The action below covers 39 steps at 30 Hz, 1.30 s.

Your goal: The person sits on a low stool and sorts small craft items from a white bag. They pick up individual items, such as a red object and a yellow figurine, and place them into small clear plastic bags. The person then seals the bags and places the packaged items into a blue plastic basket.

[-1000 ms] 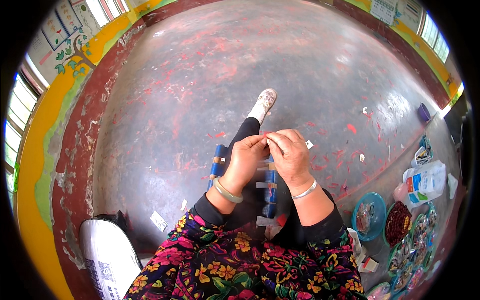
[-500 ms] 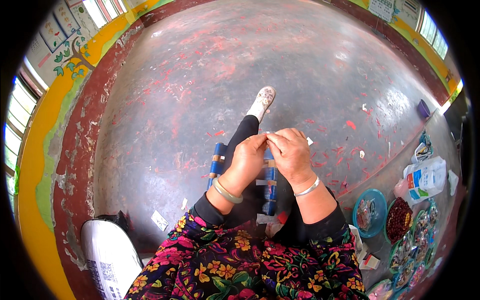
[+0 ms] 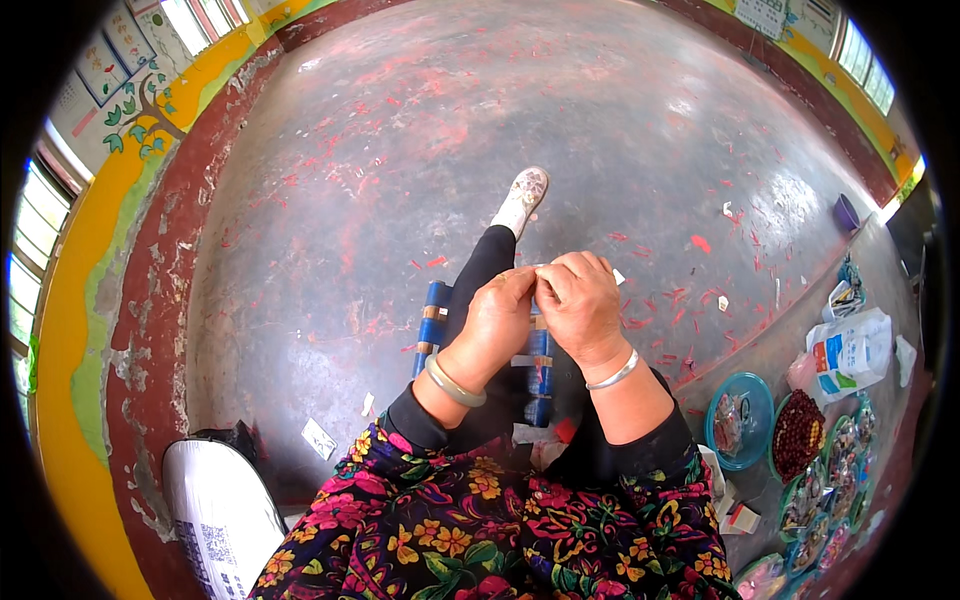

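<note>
Both my hands meet in front of me above my lap, fingertips pinched close together. My left hand (image 3: 492,312) is closed, thumb and forefinger pressed at the tips. My right hand (image 3: 580,305) is closed too, its bent fingers touching or almost touching the left ones. A tiny pale bit shows between the fingertips, too small to name. Each wrist wears a bangle, and dark cuffs end the floral sleeves (image 3: 370,480). Beneath the hands are a blue frame with brown tape bands (image 3: 540,380) and my outstretched leg in black with a pale patterned shoe (image 3: 524,200).
To the right stand a teal basin (image 3: 740,422), a bowl of dark red beads (image 3: 797,435), several trays of small items (image 3: 805,500) and a white plastic bag (image 3: 850,352). A white sack (image 3: 220,520) lies at lower left. Red scraps (image 3: 700,243) litter the concrete floor.
The hands stay together in nearly the same place, with the right fingers shifted slightly. The view has tilted a little; nothing else visibly differs.
</note>
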Tool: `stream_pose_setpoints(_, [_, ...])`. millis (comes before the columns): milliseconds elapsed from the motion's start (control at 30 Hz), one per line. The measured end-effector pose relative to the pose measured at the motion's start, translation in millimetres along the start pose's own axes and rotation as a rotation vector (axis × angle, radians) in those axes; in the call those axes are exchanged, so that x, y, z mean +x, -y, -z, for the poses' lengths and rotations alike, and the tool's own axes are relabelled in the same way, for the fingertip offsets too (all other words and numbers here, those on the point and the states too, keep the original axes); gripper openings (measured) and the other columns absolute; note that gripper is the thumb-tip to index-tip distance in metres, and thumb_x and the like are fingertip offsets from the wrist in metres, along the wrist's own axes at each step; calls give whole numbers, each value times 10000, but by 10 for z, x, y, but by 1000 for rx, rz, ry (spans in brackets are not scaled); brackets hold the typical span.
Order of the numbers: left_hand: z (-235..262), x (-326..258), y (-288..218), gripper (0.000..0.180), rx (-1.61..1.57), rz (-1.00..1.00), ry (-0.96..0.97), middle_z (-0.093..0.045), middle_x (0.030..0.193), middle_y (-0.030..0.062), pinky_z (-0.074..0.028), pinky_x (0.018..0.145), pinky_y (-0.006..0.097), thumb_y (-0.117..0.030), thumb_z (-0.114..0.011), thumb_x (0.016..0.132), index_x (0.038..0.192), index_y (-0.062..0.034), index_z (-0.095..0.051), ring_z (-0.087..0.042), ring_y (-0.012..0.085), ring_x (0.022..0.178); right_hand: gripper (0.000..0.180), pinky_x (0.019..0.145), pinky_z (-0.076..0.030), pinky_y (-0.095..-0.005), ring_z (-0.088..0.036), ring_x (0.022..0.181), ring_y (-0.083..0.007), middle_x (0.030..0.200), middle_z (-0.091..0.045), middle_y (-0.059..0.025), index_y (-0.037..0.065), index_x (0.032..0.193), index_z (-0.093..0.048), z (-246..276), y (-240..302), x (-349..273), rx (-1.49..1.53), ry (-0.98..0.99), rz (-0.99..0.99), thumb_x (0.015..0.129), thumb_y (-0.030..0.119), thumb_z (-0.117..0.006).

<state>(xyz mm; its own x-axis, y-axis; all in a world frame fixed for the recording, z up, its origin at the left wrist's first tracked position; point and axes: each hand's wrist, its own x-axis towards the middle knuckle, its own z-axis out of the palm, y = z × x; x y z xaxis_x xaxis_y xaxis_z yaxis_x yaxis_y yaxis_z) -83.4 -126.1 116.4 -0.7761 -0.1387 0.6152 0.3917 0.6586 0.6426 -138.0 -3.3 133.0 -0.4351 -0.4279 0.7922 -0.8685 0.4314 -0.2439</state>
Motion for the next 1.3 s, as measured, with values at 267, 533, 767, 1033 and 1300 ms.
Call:
stream_pose_setpoints(267, [21, 11, 5, 189, 37, 10, 34, -633, 883, 180, -496, 718, 363, 62, -511, 791, 948, 24, -609, -615, 340, 833, 95, 648, -395, -359, -541, 721, -223, 746, -555, -15, 85, 780, -584, 32, 6, 11, 20, 19, 17, 703, 74, -638])
stream_pose_setpoints(533, [15, 6, -16, 185, 16, -9, 34, -634, 882, 187, -505, 701, 366, 65, -513, 779, 935, 33, -607, -617, 346, 824, 99, 657, -400, -361, -540, 721, -223, 748, -556, -16, 86, 782, -589, 2, -12, -19, 32, 7, -11, 696, 62, -633])
stream_pose_setpoints(767, [31, -20, 0, 195, 19, 87, 109, -643, 924, 174, -485, 759, 346, 45, -507, 818, 975, 14, -618, -619, 323, 866, 91, 654, -393, -355, -541, 721, -219, 746, -555, -19, 85, 766, -595, 15, -5, -24, -3, 53, 18, 689, 76, -641])
stream_pose_setpoints(1033, [26, -30, -30, 182, 32, 66, 89, -642, 896, 169, -489, 738, 344, 52, -513, 817, 960, 15, -618, -621, 319, 844, 80, 652, -392, -357, -535, 730, -222, 736, -547, -28, 76, 753, -588, 16, 21, -28, -17, 53, 12, 692, 79, -640])
stream_pose_setpoints(1300, [-5, -43, -3, 172, -14, 90, 87, -642, 881, 166, -490, 726, 322, 41, -525, 831, 973, 18, -620, -631, 278, 817, 75, 645, -424, -364, -553, 714, -236, 724, -559, -45, 91, 747, -596, -31, -21, -57, 85, 17, -84, 697, 49, -633])
